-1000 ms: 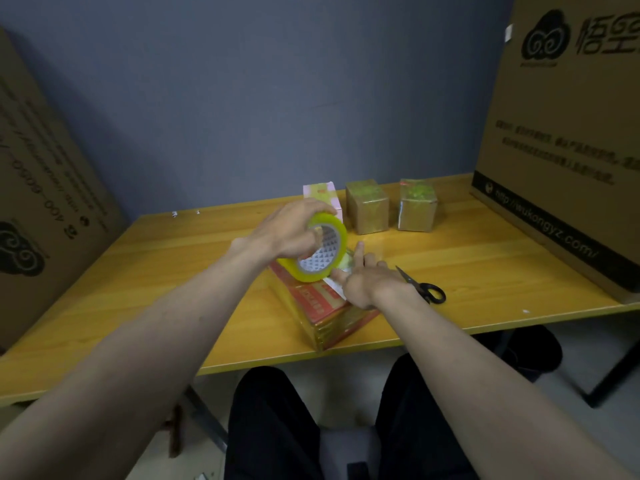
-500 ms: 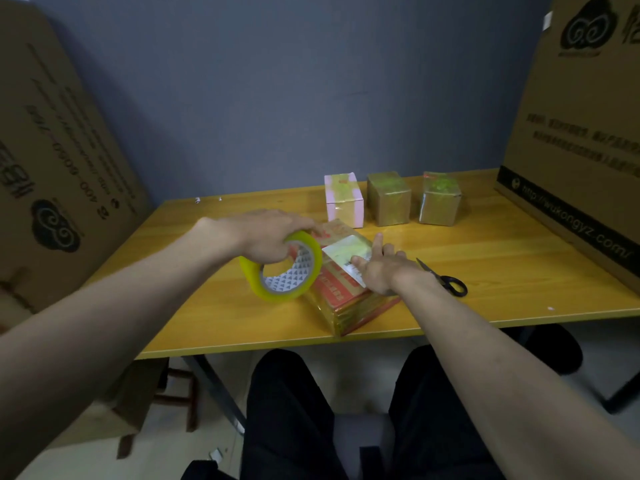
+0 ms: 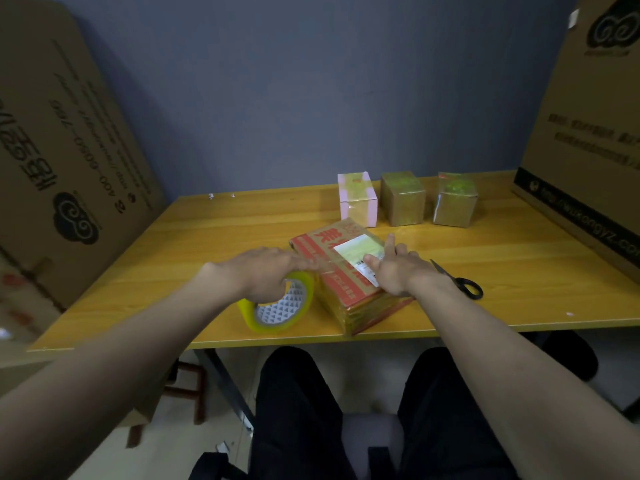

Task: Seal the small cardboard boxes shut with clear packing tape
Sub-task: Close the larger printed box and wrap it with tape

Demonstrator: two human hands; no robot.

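Taping of the red box (image 3: 346, 275), which lies at centre frame near the front edge of the table (image 3: 194, 237). The left hand (image 3: 263, 275) grips the tape roll (image 3: 277, 308), fingers curled over its rim, just left of the box; a clear strip appears to run from the roll up over the box's top, though it is too faint to trace. The right hand (image 3: 394, 268) rests flat on the white label (image 3: 360, 252), fingers straight, pinning the box. The step in hand is judged to be laying a strip across the top; the next move likely calls for pressing it down and cutting it with the scissors (image 3: 457, 280), lying just right of the right hand. Three small boxes (image 3: 403, 199), already glossy with tape, stand in a row behind. The table is yellow wood against a grey-blue wall (image 3: 311, 91); large cartons (image 3: 69, 150) lean at the left and right edges of the frame
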